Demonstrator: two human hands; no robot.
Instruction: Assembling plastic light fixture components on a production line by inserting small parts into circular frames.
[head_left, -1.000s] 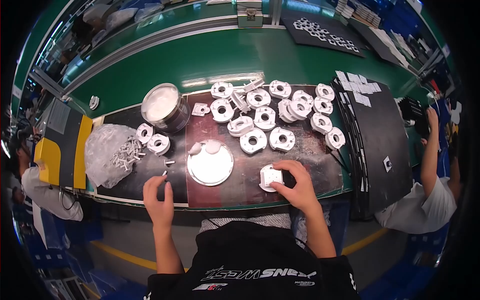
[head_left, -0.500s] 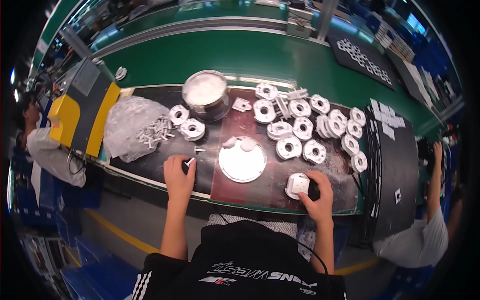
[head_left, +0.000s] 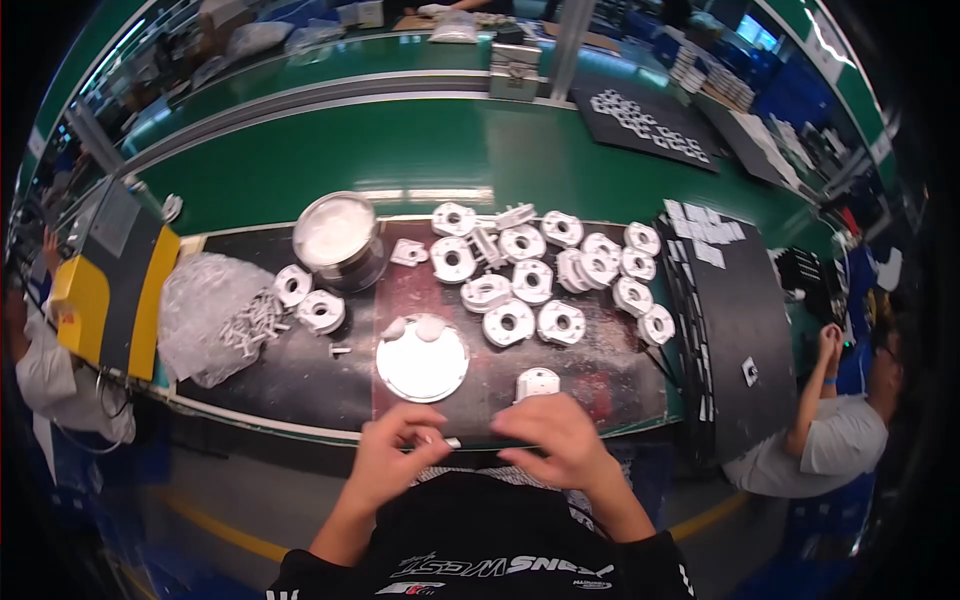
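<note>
Between the thumb and fingers of my left hand (head_left: 405,452) is a small white plastic pin (head_left: 452,443), held at the table's front edge. My right hand (head_left: 555,440) is beside it with fingers apart and nothing visible in them. Just past my right hand, a white square-topped plastic part (head_left: 538,383) lies on the dark table mat, partly covered by that hand. In front of my hands lies a round white lid (head_left: 422,360) with two whitish lumps on its far rim. Another loose pin (head_left: 341,350) lies on the mat to the left.
A clear bag (head_left: 205,310) spills several white pins (head_left: 255,325). Behind the lid stands a round tin (head_left: 345,250). Several white ring-shaped parts (head_left: 508,322) cover the mat's right. A yellow and grey machine (head_left: 115,290) is at left, black sheets (head_left: 745,330) at right, with a person beyond.
My left hand has brought the pin from the left to the front middle. My right hand has let go of the square-topped part and moved toward the left hand. The view has shifted.
</note>
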